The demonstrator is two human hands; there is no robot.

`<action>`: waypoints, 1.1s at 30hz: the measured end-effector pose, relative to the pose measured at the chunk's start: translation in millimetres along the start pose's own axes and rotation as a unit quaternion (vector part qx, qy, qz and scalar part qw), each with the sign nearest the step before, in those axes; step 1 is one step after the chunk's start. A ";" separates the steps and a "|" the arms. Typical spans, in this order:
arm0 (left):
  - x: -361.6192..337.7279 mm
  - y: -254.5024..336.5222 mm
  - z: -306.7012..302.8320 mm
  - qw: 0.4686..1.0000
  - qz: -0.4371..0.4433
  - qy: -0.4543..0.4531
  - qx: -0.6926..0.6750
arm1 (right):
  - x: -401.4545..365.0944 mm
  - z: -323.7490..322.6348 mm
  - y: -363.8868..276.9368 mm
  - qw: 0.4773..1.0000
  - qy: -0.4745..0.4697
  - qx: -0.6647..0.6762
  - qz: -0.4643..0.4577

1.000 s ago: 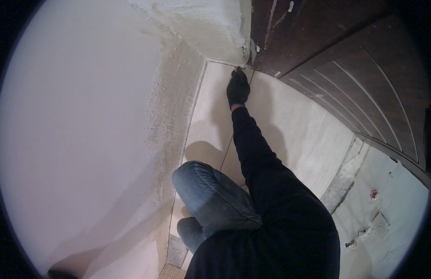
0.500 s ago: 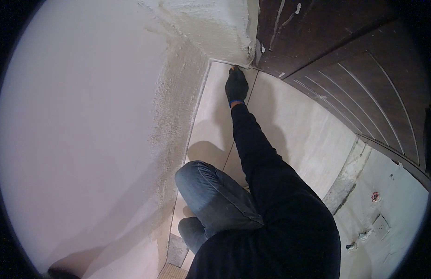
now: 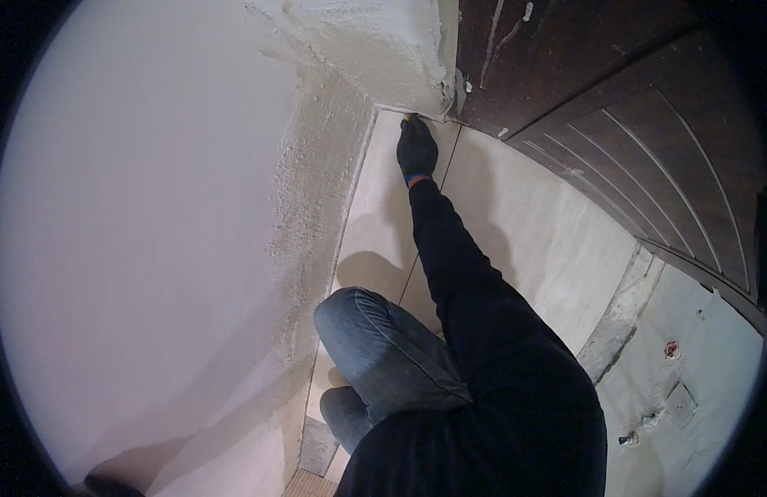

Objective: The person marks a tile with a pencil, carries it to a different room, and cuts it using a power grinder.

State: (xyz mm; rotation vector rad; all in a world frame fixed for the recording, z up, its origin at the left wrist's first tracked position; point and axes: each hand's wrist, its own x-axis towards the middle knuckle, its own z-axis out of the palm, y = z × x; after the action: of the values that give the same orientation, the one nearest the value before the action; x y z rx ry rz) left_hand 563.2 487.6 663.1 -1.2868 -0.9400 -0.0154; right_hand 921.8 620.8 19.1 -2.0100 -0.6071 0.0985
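My right hand [image 3: 417, 149], in a dark glove with a blue cuff, reaches far forward to the floor corner. Its fingers are closed. A small yellowish bit shows at their tips, too small to name. The fingertips are at the seam where the pale floor tile [image 3: 371, 186] meets the rough plastered wall base [image 3: 400, 62]. A dark joint line runs beside the hand, between this tile and the wider floor tile [image 3: 532, 232] to the right. My left hand is out of view.
A dark wooden door [image 3: 640, 149] with curved pale grooves stands on the right. The white wall [image 3: 151, 207] rises close on the left. My bent knee [image 3: 350, 319] is over the tile. A wall socket [image 3: 680, 403] and pipe outlets are at lower right.
My right hand has shifted slightly left along the seam at the wall, its fingers still closed. The rest of the view is nearly the same.
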 end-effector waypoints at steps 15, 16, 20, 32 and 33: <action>-4.6 -13.9 11.3 0.999 0.009 0.022 0.023 | -11.7 35.9 44.5 0.983 0.021 0.155 0.100; -4.5 -12.2 10.5 0.999 0.007 0.021 0.022 | -13.4 36.8 48.9 0.983 0.021 0.155 0.101; -2.7 -7.5 7.1 1.000 -0.001 0.016 0.015 | -19.9 29.4 64.1 0.944 0.025 0.299 0.137; -1.4 -1.6 3.2 1.000 -0.022 -0.001 -0.007 | -15.0 3.7 57.7 0.973 0.055 0.215 0.062; -3.5 -5.8 5.6 1.000 -0.020 -0.002 -0.010 | -13.1 2.8 56.5 0.990 0.061 0.125 0.010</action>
State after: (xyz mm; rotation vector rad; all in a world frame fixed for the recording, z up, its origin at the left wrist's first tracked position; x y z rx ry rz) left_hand 554.9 488.6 665.5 -1.2873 -0.9708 -0.0548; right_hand 930.8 595.5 -32.4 -1.7643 -0.4725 0.0598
